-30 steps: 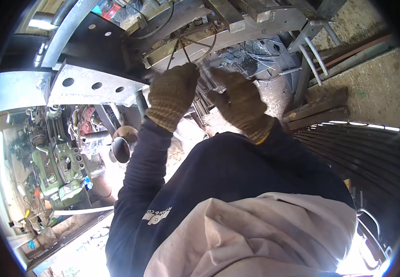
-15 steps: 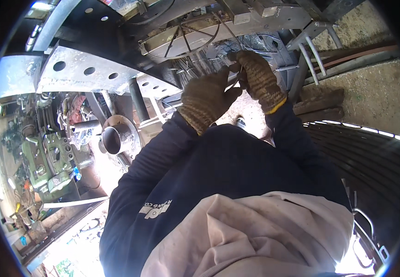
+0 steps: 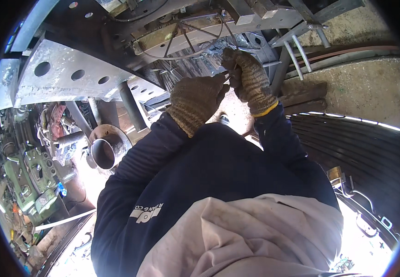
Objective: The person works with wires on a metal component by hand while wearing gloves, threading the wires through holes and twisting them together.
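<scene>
Both my hands wear brown striped knit work gloves and meet in front of my chest. My left hand (image 3: 194,100) is closed, its fingertips pointing toward the right hand. My right hand (image 3: 252,84), with a yellow glove cuff, has its fingers curled inward. Between the fingertips lies a small thin light piece (image 3: 228,77), too small to name; the gloves cover most of it. Just beyond the hands, a bundle of thin metal rods (image 3: 188,69) lies below a bent metal rod frame (image 3: 195,54).
A large steel plate with round holes (image 3: 66,81) reaches in from the left. Below it stand a flanged pipe (image 3: 105,150) and a green machine (image 3: 31,177). On the right are metal bars (image 3: 296,57), a concrete wall (image 3: 352,94) and a dark corrugated sheet (image 3: 361,147).
The view has shifted, so the surroundings sit a little farther left. My hands stay close together, with fingers still curled around the small piece.
</scene>
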Demonstrator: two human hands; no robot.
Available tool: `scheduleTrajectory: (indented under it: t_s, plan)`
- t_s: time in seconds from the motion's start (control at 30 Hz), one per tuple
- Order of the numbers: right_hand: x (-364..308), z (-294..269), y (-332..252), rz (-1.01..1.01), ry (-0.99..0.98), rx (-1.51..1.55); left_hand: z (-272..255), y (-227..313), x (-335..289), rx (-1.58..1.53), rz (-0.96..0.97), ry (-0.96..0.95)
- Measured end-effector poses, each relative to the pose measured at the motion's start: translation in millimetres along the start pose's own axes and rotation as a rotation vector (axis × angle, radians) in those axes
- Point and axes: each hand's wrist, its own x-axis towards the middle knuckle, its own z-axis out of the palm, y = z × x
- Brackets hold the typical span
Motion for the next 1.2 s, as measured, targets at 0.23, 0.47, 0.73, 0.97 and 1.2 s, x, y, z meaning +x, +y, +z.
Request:
scheduleTrajectory:
  t_s: [0.23,0.47,0.73,0.97,1.2]
  plan:
    - [-3,0,3,-0.019,-0.041,0.012,0,-9,-2,-0.018,0.038,0.014]
    - [-3,-1,5,-0.014,-0.027,0.038,-1,-9,-2,-0.075,0.091,0.037]
    - [-2,-2,2,-0.022,-0.059,0.033,-1,-11,-1,-0.076,0.066,-0.009]
    - [-1,-1,2,-0.023,-0.054,0.014,-3,-9,-2,-0.081,0.033,0.038]
    - [2,-8,3,0.001,-0.136,-0.005,-2,-10,-4,-0.074,0.022,0.049]
